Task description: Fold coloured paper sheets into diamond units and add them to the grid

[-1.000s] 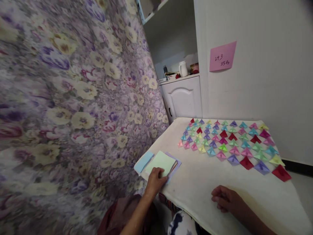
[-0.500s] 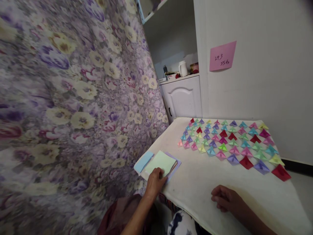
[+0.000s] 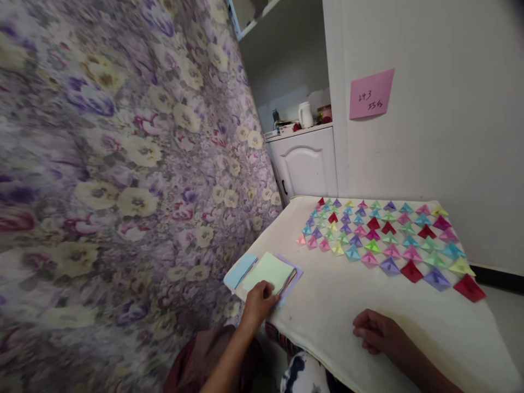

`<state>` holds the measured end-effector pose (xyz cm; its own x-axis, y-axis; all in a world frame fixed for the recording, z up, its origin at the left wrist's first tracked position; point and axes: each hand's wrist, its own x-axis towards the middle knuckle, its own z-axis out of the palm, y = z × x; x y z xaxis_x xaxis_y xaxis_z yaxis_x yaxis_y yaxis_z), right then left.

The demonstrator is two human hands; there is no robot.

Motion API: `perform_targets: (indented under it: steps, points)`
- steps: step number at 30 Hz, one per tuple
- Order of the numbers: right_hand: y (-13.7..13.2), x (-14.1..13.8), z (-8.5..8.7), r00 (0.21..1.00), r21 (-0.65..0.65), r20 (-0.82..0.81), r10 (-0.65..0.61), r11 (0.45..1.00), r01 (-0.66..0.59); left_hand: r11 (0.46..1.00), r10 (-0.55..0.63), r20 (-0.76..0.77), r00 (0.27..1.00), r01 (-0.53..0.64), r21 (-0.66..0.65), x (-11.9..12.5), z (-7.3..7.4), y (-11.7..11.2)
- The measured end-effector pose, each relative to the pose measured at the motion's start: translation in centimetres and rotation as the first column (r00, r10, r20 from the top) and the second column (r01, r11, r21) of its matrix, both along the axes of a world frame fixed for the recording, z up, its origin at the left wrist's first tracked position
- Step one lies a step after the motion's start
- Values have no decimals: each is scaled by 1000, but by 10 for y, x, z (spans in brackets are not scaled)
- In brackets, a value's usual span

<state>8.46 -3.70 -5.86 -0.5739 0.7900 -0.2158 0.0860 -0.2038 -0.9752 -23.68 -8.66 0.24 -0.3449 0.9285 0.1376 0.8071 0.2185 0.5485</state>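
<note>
As nothing visibly shifts, the paper stack (image 3: 273,267) stays unlifted beneath the left hand (image 3: 257,302), grip unclear; the right hand (image 3: 375,331) has empty, loosely curled fingers.

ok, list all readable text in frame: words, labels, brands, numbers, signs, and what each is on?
"243": handwritten on the pink note on the wall.
Second line, same note: handwritten, too unclear to read.
Shelf items: any print too small to read.
Paper stack, folded papers: no text visible.
</note>
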Motion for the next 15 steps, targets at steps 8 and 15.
perform_targets:
  steps: [8,15]
  points:
    - [1,-1,-1,1000,-5,-19,10,1000,-10,999,24,-36,999,-23,31,-1,8,-2]
    - [-3,0,6,998,-4,-56,10,1000,-10,990,80,-173,982,-58,129,1,28,0]
